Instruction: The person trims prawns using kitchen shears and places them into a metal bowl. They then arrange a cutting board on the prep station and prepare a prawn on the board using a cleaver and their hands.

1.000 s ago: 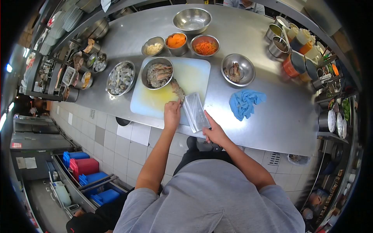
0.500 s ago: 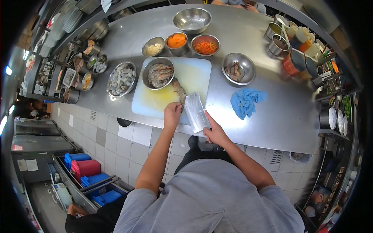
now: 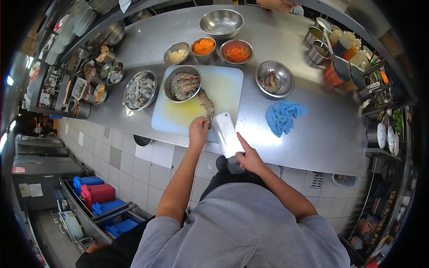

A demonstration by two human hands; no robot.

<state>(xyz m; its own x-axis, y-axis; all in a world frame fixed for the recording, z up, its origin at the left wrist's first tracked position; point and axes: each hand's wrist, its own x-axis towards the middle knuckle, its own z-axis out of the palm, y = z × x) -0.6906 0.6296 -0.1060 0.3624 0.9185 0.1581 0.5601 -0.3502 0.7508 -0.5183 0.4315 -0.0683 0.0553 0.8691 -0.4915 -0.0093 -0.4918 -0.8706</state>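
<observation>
My right hand [image 3: 250, 157] grips a broad cleaver [image 3: 229, 136] by its handle, the blade tilted beside the shrimp. My left hand [image 3: 199, 131] is closed in a pinch at the tail end of a large unpeeled shrimp [image 3: 206, 103] on the white cutting board [image 3: 225, 82]. The shrimp's other end reaches the rim of a steel bowl [image 3: 167, 91] of whole shrimp standing on the board. Peeled shrimp fill another bowl [image 3: 140, 91] to the left. On the right, a steel bowl [image 3: 286, 87] contains shrimp heads or shells.
Behind the board stand bowls of chopped garlic-like bits [image 3: 176, 55], orange slices [image 3: 203, 47] and orange shreds [image 3: 237, 54], plus a large steel bowl [image 3: 221, 27]. A crumpled blue cloth [image 3: 283, 117] lies at right. Sauce containers [image 3: 339, 73] line the right edge. Another person's arm [image 3: 272, 4] shows at the far side.
The cleaver has drawn slightly toward me and turned, with my right hand shifting a little right. My left hand and the shrimp barely moved. The person across the table has shifted their arm.
</observation>
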